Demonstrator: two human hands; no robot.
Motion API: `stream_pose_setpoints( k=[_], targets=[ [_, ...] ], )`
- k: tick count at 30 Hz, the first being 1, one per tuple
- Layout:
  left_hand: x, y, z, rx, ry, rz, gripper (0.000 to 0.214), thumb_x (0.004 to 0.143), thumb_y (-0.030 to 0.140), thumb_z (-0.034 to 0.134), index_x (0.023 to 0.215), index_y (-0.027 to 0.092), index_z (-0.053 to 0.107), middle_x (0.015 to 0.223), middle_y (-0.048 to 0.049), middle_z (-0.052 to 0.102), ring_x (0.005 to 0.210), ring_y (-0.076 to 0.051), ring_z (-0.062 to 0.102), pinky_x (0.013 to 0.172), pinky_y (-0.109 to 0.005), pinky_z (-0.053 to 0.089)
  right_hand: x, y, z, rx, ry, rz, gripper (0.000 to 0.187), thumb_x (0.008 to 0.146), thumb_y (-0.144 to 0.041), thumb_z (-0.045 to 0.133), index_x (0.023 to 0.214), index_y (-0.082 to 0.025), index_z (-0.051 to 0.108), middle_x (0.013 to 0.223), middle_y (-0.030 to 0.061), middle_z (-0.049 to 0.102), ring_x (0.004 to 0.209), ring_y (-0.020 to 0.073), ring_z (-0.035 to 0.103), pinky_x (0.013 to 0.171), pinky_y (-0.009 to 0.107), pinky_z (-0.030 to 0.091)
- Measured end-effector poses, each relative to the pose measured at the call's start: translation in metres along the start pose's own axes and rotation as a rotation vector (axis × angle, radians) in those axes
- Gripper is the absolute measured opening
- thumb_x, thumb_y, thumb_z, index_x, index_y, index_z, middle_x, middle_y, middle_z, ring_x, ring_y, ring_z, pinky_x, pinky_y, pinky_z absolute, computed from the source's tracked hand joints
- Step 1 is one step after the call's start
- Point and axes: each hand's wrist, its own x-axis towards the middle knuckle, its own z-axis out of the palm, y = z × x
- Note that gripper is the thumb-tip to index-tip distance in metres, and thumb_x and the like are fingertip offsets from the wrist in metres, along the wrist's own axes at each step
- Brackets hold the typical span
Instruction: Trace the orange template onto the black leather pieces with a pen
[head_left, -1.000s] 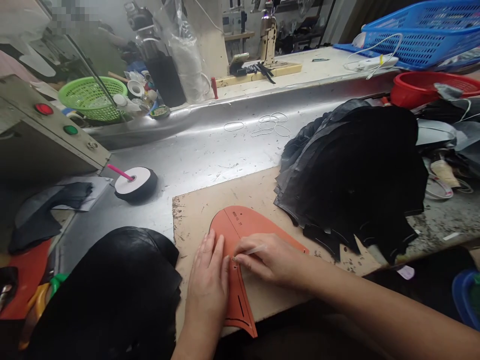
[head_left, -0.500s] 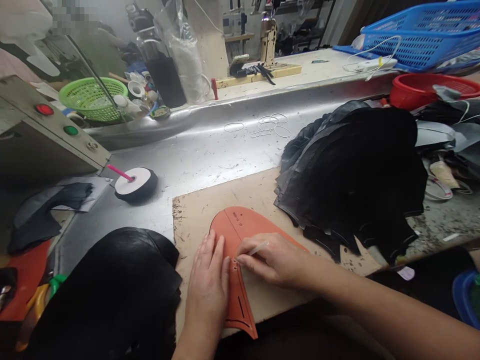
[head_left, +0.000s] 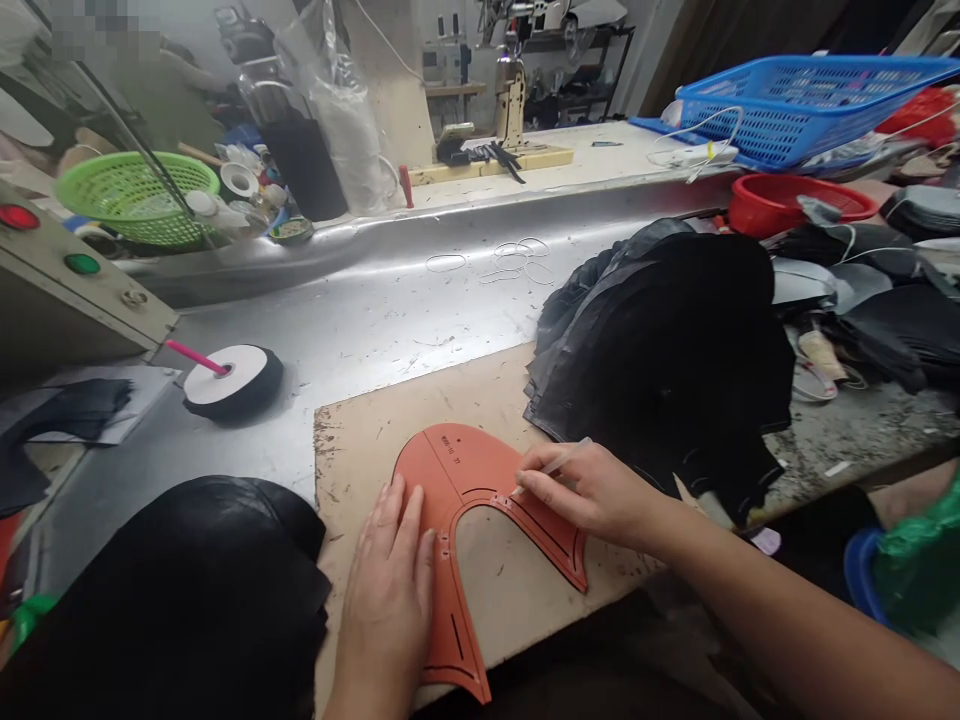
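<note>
An orange U-shaped template (head_left: 435,470) with printed marks, narrow slots and small holes lies on a beige board (head_left: 499,600). Black shows through its slots and along its edge. My left hand (head_left: 390,585) rests flat on the template's left arm, fingers stretched out. In my right hand (head_left: 592,492) a thin, whitish translucent pen (head_left: 568,457) is pinched, its tip at the small holes near the top of the right arm. Black leather pieces (head_left: 172,590) lie left of the board, and a fanned stack of black pieces (head_left: 667,330) sits on its right side.
A ribbon roll (head_left: 232,380) with a pink stick stands on the metal table. Thin rings (head_left: 517,262) lie farther back. Behind are a green basket (head_left: 135,200), a blue basket (head_left: 795,110) and a red bowl (head_left: 795,205). A machine housing (head_left: 82,290) bounds the left.
My right hand has moved with the pen from the template's left arm to its right arm, uncovering the inner curve. My left hand stays on the template. The view has shifted right.
</note>
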Motion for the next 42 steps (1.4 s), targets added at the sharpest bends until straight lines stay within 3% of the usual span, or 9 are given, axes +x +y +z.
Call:
stream_pose_setpoints(
  k=[15, 32, 38, 42],
  targets=[
    [0.002, 0.0, 0.001, 0.001, -0.001, -0.004, 0.042, 0.091, 0.031, 0.04, 0.131, 0.021, 0.047, 0.14, -0.0099, 0.047, 0.126, -0.026, 0.046, 0.1, -0.045, 0.044, 0.0, 0.001, 0.001, -0.109, -0.045, -0.026, 0.025, 0.091, -0.029, 0.045, 0.085, -0.018, 0.067, 0.08, 0.0024, 0.069, 0.069, 0.0144, 0.063, 0.064, 0.022, 0.044],
    [0.0, 0.006, -0.002, -0.006, -0.016, -0.022, 0.04, 0.091, 0.029, 0.039, 0.126, 0.016, 0.052, 0.138, -0.0142, 0.049, 0.126, -0.027, 0.047, 0.101, -0.046, 0.043, 0.0, 0.004, 0.012, -0.162, -0.012, -0.045, 0.027, 0.092, -0.031, 0.043, 0.087, -0.019, 0.066, 0.085, 0.0029, 0.07, 0.075, 0.0154, 0.065, 0.07, 0.024, 0.046],
    [-0.002, 0.01, -0.003, -0.017, -0.04, -0.059, 0.04, 0.092, 0.029, 0.039, 0.126, 0.013, 0.052, 0.138, -0.0152, 0.049, 0.127, -0.026, 0.045, 0.103, -0.044, 0.041, -0.009, -0.01, 0.015, -0.116, 0.04, -0.047, 0.025, 0.092, -0.027, 0.043, 0.086, -0.018, 0.066, 0.088, 0.0034, 0.07, 0.079, 0.0152, 0.064, 0.07, 0.024, 0.046],
    [-0.003, 0.01, -0.002, -0.034, -0.039, -0.073, 0.04, 0.092, 0.029, 0.038, 0.127, 0.016, 0.051, 0.139, -0.0139, 0.048, 0.128, -0.026, 0.044, 0.103, -0.046, 0.041, -0.02, -0.035, 0.036, 0.123, -0.144, -0.228, 0.019, 0.091, -0.024, 0.049, 0.093, -0.017, 0.067, 0.085, 0.0035, 0.07, 0.08, 0.0138, 0.063, 0.074, 0.022, 0.047]
  ],
)
